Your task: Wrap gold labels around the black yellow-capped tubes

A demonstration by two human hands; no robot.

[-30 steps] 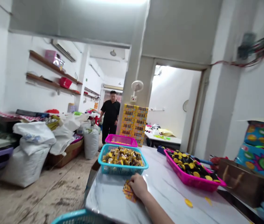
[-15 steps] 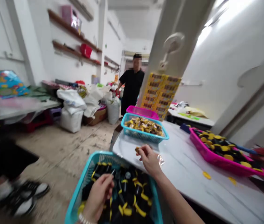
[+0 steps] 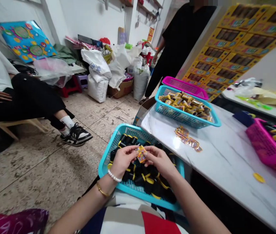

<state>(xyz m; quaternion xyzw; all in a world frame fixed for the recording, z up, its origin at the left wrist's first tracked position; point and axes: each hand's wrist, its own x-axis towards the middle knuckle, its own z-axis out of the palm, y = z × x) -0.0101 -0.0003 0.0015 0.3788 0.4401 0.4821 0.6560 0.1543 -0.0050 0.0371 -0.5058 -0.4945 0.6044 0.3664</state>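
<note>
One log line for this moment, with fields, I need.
left hand: holds sticker | right hand: holds sticker | below: teal basket of black-yellow caps

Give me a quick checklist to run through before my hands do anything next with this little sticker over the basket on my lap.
1. Sticker pinched by both the left hand and the right hand: ok.
2. Sticker held above the teal lap basket: ok.
3. Black capped pieces on hand in that basket: ok.
4. Spare stickers lying on the white table: ok.
5. Whether the sticker's backing is peeled: cannot tell.
6. Far teal basket has wrapped pieces in it: ok.
</note>
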